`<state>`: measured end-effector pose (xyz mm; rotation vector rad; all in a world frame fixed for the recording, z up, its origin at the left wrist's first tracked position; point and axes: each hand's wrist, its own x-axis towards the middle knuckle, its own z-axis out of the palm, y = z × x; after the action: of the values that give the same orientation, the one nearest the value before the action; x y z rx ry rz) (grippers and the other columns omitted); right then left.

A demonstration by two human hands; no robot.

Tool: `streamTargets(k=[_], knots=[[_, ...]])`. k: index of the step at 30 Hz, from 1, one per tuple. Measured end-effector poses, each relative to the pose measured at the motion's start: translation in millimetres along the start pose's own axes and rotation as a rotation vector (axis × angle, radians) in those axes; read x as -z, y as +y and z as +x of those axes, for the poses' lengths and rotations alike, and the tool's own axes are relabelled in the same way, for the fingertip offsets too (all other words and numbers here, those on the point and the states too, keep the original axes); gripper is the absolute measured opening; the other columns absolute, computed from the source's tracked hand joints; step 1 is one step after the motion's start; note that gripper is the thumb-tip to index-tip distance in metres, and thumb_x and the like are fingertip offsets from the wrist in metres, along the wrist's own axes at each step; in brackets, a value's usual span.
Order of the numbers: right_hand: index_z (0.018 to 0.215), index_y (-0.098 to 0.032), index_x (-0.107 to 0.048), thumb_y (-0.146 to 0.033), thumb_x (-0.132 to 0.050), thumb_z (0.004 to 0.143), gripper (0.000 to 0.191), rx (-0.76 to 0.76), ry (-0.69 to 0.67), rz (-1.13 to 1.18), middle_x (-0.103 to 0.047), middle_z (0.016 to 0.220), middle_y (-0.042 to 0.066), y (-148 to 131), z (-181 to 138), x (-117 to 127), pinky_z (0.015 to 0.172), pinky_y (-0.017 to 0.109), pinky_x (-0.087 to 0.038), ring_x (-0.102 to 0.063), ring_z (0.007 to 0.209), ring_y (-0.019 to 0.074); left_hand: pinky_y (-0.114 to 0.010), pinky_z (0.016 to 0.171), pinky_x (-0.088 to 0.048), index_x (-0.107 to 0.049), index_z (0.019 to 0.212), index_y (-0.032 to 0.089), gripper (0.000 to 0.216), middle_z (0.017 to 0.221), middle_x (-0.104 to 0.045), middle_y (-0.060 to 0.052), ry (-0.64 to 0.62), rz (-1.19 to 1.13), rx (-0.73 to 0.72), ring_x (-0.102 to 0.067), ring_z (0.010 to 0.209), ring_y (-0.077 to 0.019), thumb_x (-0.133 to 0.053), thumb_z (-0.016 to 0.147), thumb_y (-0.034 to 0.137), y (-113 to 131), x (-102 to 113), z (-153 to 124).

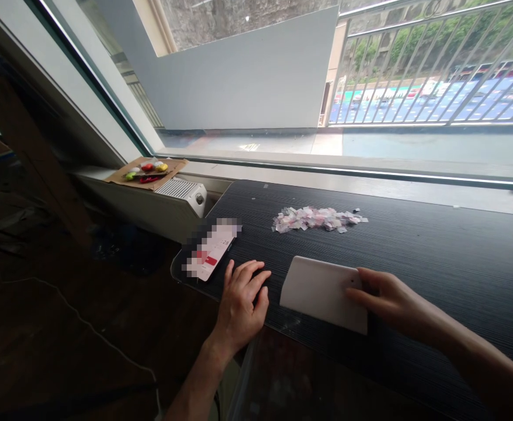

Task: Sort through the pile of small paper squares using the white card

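Observation:
In my right hand is a flat white plastic scraper with a curved left edge and a small hole near the grip. My thumb lies on its face and the fingers hold its right end, low over the dark table. My left hand is at the table's front edge, left of the scraper, its fingers loosely spread and nothing in them. Beyond both hands lies a heap of small white and pinkish paper-like scraps. A phone with a lit, partly blurred screen rests left of my left hand.
The black wood-grain table stands against a window sill. At its left is a white radiator, with a cardboard sheet bearing small colourful items. A white cable trails over the dark floor.

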<state>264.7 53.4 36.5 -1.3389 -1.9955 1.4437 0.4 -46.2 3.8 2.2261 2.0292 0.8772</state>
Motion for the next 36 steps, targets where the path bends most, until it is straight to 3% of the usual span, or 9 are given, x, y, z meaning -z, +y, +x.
streamTargets(k=[4,15,21,32,36], knots=[[0.074,-0.018,-0.066,-0.043,-0.062,0.077,0.025,-0.044,-0.109,0.064,-0.069,0.07,0.002,-4,-9,-1,0.054,0.029,-0.046,-0.059,0.062,0.0183,-0.059,0.118,-0.026,-0.065,0.114,0.021,0.031,0.123,-0.066,-0.009,-0.002,-0.003,0.003,-0.058,0.122,-0.0239,-0.044,0.091,0.013,0,0,0],[0.079,-0.017,-0.068,-0.046,-0.064,0.078,0.029,-0.075,-0.223,0.084,-0.065,0.074,0.002,-5,-22,-1,0.058,0.028,-0.044,-0.055,0.068,0.0183,-0.061,0.116,-0.028,-0.065,0.112,0.02,0.03,0.121,-0.067,-0.01,0.029,-0.015,-0.017,-0.059,0.12,-0.0247,-0.046,0.091,0.011,-2,-2,0],[0.07,-0.02,-0.062,-0.052,-0.065,0.077,0.033,-0.058,-0.068,0.077,-0.065,0.071,0.003,1,-27,4,0.056,0.03,-0.046,-0.057,0.065,0.0195,-0.059,0.117,-0.028,-0.066,0.111,0.02,0.03,0.119,-0.067,-0.009,0.046,-0.016,-0.024,-0.06,0.118,-0.0241,-0.046,0.091,0.012,-2,-2,0],[0.071,-0.019,-0.064,-0.049,-0.061,0.084,0.033,0.009,-0.138,-0.017,-0.064,0.066,0.002,0,-46,-3,0.05,0.025,-0.045,-0.055,0.06,0.0161,-0.061,0.116,-0.028,-0.065,0.112,0.019,0.029,0.121,-0.067,-0.01,0.034,-0.014,-0.021,-0.06,0.119,-0.0243,-0.046,0.091,0.012,0,0,0],[0.07,-0.021,-0.065,-0.049,-0.06,0.086,0.032,0.051,-0.005,-0.055,-0.067,0.065,0.001,-3,-54,-5,0.053,0.024,-0.047,-0.059,0.062,0.0171,-0.061,0.116,-0.028,-0.065,0.112,0.019,0.029,0.12,-0.067,-0.01,0.036,-0.02,-0.023,-0.06,0.119,-0.0245,-0.047,0.091,0.012,-1,-1,0]])
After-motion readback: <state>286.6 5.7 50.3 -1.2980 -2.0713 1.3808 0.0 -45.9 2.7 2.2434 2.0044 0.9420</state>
